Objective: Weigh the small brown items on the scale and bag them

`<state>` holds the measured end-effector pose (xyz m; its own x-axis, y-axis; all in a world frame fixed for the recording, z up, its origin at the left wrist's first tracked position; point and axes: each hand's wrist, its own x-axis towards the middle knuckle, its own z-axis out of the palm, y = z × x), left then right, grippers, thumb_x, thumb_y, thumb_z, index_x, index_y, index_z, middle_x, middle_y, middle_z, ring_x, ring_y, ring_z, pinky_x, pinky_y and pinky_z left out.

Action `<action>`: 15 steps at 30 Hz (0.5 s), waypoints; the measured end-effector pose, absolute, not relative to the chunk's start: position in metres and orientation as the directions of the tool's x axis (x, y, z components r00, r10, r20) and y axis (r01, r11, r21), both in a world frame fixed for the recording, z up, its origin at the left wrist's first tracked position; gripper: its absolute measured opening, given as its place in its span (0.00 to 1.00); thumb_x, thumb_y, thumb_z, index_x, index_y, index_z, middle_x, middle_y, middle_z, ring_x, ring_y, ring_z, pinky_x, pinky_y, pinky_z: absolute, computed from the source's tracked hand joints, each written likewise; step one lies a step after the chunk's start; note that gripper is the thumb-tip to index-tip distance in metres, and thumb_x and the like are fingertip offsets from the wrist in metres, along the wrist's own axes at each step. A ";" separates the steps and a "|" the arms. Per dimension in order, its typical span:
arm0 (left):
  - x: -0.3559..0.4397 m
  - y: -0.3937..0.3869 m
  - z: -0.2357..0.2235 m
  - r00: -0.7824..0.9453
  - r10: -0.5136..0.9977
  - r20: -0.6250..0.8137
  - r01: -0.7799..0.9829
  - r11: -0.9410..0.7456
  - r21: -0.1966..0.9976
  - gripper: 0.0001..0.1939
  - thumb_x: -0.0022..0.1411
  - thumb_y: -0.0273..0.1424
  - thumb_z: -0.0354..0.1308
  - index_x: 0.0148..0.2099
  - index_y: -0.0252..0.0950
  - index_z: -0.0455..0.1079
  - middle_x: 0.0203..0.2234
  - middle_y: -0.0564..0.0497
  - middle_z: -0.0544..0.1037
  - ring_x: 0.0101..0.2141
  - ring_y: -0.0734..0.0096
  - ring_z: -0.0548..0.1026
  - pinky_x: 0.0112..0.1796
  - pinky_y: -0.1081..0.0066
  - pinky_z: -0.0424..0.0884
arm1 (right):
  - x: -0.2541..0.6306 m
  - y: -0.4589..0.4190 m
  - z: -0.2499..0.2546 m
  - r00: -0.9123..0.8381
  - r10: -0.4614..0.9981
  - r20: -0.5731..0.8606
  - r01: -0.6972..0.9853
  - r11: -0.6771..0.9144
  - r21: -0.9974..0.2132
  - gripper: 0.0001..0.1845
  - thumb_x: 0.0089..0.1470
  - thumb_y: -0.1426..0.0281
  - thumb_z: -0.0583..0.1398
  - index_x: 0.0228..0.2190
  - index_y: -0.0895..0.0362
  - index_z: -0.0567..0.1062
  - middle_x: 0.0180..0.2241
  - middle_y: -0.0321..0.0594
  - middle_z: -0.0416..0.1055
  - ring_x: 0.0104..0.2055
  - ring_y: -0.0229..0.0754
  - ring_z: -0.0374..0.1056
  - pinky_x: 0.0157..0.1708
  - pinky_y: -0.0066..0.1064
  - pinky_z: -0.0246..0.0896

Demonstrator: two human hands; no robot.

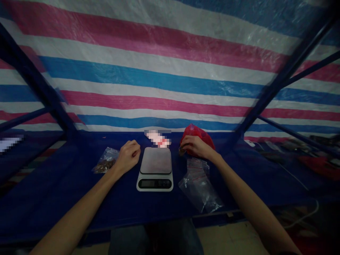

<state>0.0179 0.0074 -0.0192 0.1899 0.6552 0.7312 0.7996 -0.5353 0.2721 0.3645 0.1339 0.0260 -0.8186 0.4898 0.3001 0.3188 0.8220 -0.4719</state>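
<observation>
Pinches a small brown item (182, 151) (too blurred to name more exactly) between the fingertips of the right hand (197, 145), in front of the red bag (196, 130); cannot tell about contact with that bag. Curls the left hand (129, 154) into a loose fist just left of the digital scale (156, 162); cannot tell about contents within the fist. Has the scale between both hands, closer to the left one, with the gray pan toward the striped sheet (159, 81) and the dark display toward the body. Has a clear bag of brown pieces (106, 163) at the outer side of the left hand, near the wrist, and well apart from the pinched item. Has a pile of clear zip bags (200, 186) on the near side of the right hand, between the scale and the right forearm. Has also a pixelated pink-and-white patch (158, 137) beyond the scale, between the hands, over the blue table (124, 207).
</observation>
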 end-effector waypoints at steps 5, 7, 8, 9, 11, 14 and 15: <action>0.022 0.007 -0.018 0.214 0.646 0.733 0.778 -0.566 0.271 0.19 0.61 0.14 0.51 0.24 0.38 0.52 0.23 0.55 0.63 0.27 0.71 0.62 0.31 0.67 0.57 | 0.361 0.137 0.019 -0.852 0.469 0.232 0.336 0.830 -0.444 0.10 0.64 0.76 0.60 0.36 0.58 0.83 0.39 0.44 0.77 0.40 0.42 0.74 0.42 0.33 0.69; 0.023 0.006 -0.018 0.227 0.639 0.735 0.771 -0.579 0.265 0.19 0.61 0.14 0.51 0.24 0.38 0.53 0.23 0.55 0.64 0.27 0.72 0.62 0.31 0.67 0.57 | 0.360 0.138 0.016 -0.863 0.457 0.215 0.337 0.838 -0.429 0.11 0.64 0.77 0.60 0.35 0.58 0.83 0.39 0.44 0.76 0.39 0.42 0.74 0.42 0.32 0.69; 0.024 0.006 -0.017 0.231 0.636 0.736 0.767 -0.584 0.264 0.19 0.61 0.13 0.51 0.24 0.38 0.53 0.23 0.55 0.64 0.27 0.72 0.62 0.31 0.66 0.58 | 0.359 0.138 0.014 -0.867 0.451 0.212 0.335 0.842 -0.422 0.11 0.64 0.77 0.60 0.35 0.57 0.83 0.39 0.43 0.76 0.39 0.42 0.74 0.42 0.32 0.68; 0.024 0.006 -0.016 0.234 0.633 0.738 0.763 -0.590 0.264 0.19 0.61 0.13 0.51 0.24 0.38 0.53 0.23 0.55 0.64 0.27 0.72 0.63 0.31 0.66 0.58 | 0.359 0.138 0.013 -0.869 0.448 0.211 0.334 0.845 -0.417 0.11 0.65 0.77 0.60 0.36 0.57 0.83 0.39 0.43 0.76 0.40 0.42 0.74 0.42 0.33 0.68; 0.025 0.005 -0.015 0.240 0.628 0.741 0.755 -0.600 0.264 0.19 0.61 0.13 0.51 0.24 0.38 0.52 0.22 0.55 0.65 0.27 0.72 0.63 0.31 0.66 0.58 | 0.360 0.138 0.013 -0.870 0.447 0.209 0.335 0.846 -0.414 0.11 0.65 0.77 0.60 0.37 0.57 0.84 0.39 0.43 0.76 0.40 0.42 0.73 0.42 0.33 0.68; 0.027 0.005 -0.013 0.249 0.617 0.746 0.746 -0.614 0.259 0.19 0.61 0.13 0.51 0.24 0.38 0.52 0.22 0.55 0.65 0.27 0.72 0.63 0.31 0.66 0.58 | 0.361 0.137 0.017 -0.868 0.456 0.194 0.348 0.839 -0.417 0.10 0.65 0.76 0.61 0.38 0.57 0.84 0.40 0.44 0.76 0.41 0.42 0.74 0.43 0.33 0.69; 0.027 0.005 -0.013 0.250 0.615 0.748 0.744 -0.616 0.258 0.19 0.61 0.13 0.51 0.24 0.38 0.52 0.22 0.55 0.65 0.26 0.72 0.63 0.31 0.66 0.58 | 0.361 0.136 0.018 -0.866 0.461 0.192 0.352 0.837 -0.420 0.09 0.64 0.76 0.61 0.39 0.57 0.84 0.40 0.44 0.76 0.41 0.42 0.74 0.44 0.33 0.69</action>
